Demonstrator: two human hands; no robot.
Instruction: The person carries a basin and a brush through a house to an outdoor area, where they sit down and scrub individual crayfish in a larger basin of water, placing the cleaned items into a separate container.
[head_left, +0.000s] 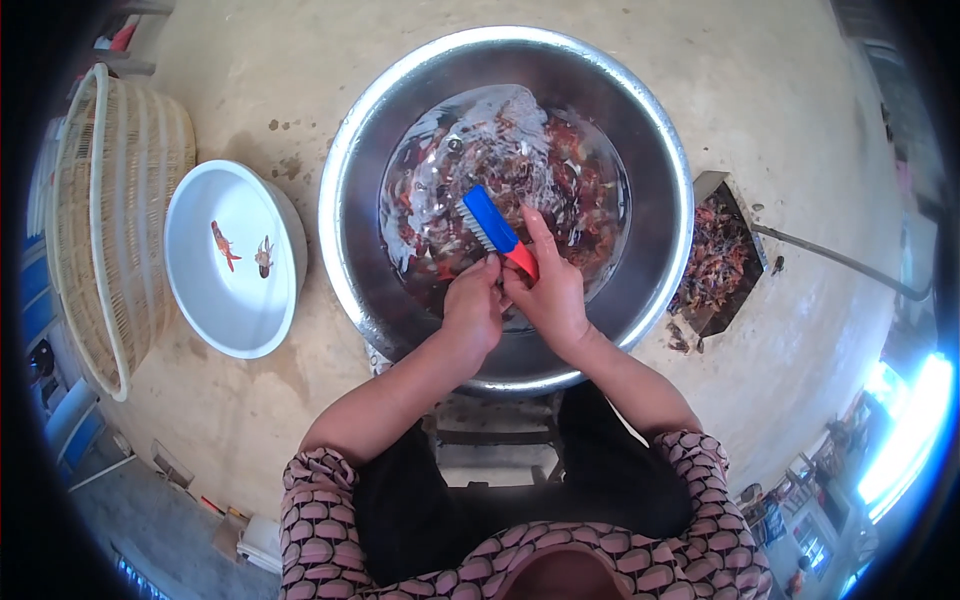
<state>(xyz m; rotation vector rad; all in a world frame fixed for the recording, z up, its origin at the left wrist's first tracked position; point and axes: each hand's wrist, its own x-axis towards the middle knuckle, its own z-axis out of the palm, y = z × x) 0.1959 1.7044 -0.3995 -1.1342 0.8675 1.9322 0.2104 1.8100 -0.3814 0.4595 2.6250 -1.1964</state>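
In my right hand (551, 285) is a scrub brush (491, 221) with a blue head, pale bristles and a red handle. Its head points up and to the left, over a large round metal basin (352, 195). My left hand (474, 304) is curled close against the right one, fingertips meeting near the brush handle. Whatever may be between those fingers is hidden. Below both hands, rippling water in the basin covers many reddish crayfish (577, 161), blurred by glare and movement.
Left of the metal basin stands a white plastic basin (247, 315) holding two crayfish (224, 246). A woven basket (135, 225) lies tipped beyond it. On the right, a long-handled dustpan (712, 322) holds a heap of crayfish scraps (716, 255), with some scraps spilled on the floor.
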